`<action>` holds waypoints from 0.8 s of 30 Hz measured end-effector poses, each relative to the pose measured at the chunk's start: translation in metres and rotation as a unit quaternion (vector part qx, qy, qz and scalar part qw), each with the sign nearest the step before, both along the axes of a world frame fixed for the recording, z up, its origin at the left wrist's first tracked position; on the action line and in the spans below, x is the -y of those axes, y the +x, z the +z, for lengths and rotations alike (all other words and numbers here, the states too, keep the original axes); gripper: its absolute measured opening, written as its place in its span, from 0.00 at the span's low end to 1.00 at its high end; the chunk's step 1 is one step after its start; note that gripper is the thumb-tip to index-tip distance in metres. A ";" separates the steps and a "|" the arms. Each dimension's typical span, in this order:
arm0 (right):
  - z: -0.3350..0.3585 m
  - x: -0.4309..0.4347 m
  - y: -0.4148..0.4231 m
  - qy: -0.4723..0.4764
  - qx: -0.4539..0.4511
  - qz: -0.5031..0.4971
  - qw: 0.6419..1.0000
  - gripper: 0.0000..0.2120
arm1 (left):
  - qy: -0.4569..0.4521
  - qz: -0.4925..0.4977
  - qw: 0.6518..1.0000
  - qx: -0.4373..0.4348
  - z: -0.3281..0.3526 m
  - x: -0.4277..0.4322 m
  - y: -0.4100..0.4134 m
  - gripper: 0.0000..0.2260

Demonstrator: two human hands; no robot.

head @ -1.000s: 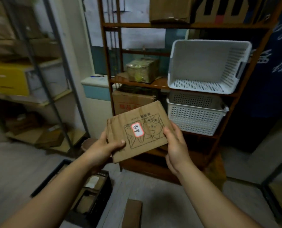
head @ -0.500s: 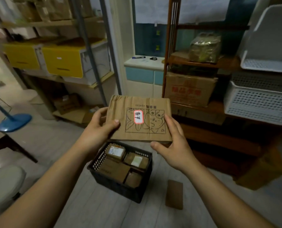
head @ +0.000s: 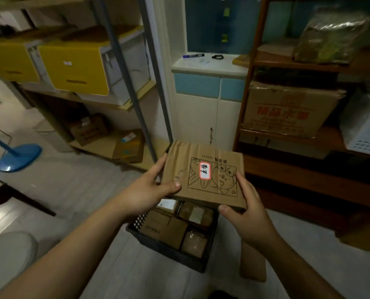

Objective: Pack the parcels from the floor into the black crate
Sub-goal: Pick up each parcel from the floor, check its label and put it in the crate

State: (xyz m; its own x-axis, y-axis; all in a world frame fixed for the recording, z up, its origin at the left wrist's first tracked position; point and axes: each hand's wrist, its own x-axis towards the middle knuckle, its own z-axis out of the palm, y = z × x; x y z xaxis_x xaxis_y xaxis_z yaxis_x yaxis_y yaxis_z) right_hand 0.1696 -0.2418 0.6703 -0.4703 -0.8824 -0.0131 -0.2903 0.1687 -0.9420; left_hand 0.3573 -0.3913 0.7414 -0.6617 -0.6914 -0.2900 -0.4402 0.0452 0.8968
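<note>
I hold a flat brown cardboard parcel with a cartoon drawing and a red-edged white label, level in the air just above the black crate. My left hand grips its left edge, thumb on top. My right hand grips its near right corner, fingers underneath. The crate stands on the floor below and holds several brown parcels packed side by side. Another flat brown parcel lies on the floor right of the crate, partly behind my right forearm.
A wooden shelf unit with a cardboard box and white baskets stands to the right. A metal rack with yellow bins and boxes stands on the left. A blue stand base sits at far left, a white cabinet behind.
My view has swung left and down. The parcel has dropped lower and now hangs right over the crate, still held by both hands.
</note>
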 end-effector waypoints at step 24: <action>-0.112 0.198 0.082 0.152 -0.039 -0.209 0.965 0.41 | 0.074 -0.130 0.988 -0.031 -0.170 0.261 -0.003 0.29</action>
